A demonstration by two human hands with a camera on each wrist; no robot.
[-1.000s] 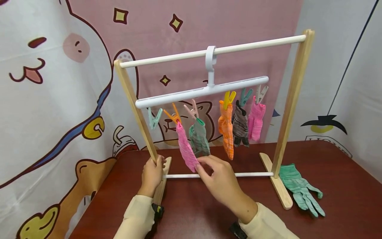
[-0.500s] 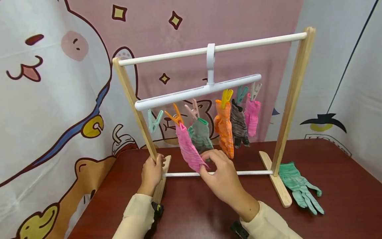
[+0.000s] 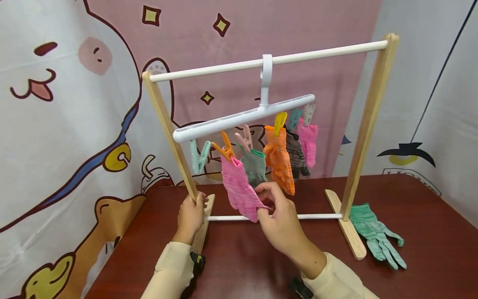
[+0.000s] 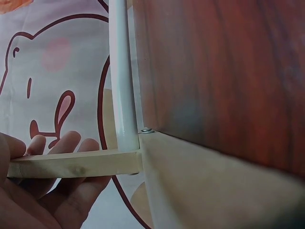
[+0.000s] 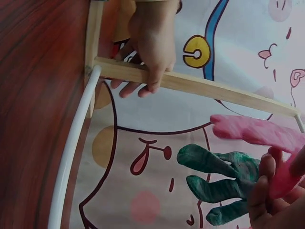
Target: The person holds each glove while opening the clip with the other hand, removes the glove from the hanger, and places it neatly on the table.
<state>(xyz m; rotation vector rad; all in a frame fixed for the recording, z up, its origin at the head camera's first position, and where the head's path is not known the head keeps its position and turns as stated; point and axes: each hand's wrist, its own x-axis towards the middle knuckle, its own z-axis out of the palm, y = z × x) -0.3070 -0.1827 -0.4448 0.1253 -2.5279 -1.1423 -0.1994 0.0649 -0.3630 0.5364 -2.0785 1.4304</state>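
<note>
The left hand (image 3: 190, 218) grips the lower part of the rack's left wooden post (image 3: 164, 120); in the left wrist view its fingers curl round the wood (image 4: 76, 163). Thumb and fingers of the right hand (image 3: 281, 220) pinch the lower end of a pink glove (image 3: 239, 187), which hangs from an orange clip (image 3: 225, 150). Just behind the right fingers hangs a green-grey glove (image 3: 254, 168) on a pale pink clip (image 3: 245, 139). The white hanger (image 3: 239, 120) hooks over the rack's top bar (image 3: 321, 55), its left end lower in view.
Orange (image 3: 278, 158), dark grey (image 3: 296, 153) and another pink glove (image 3: 308, 139) hang further right. A mint clip (image 3: 200, 157) holds nothing at the left end. One green glove (image 3: 377, 234) lies on the table (image 3: 239, 265) beside the rack's right foot (image 3: 351, 236).
The right hand has moved slightly right, drawing the pink glove's lower end with it. The hanger has turned, its right end shifting left, and the hanging gloves have moved closer together.
</note>
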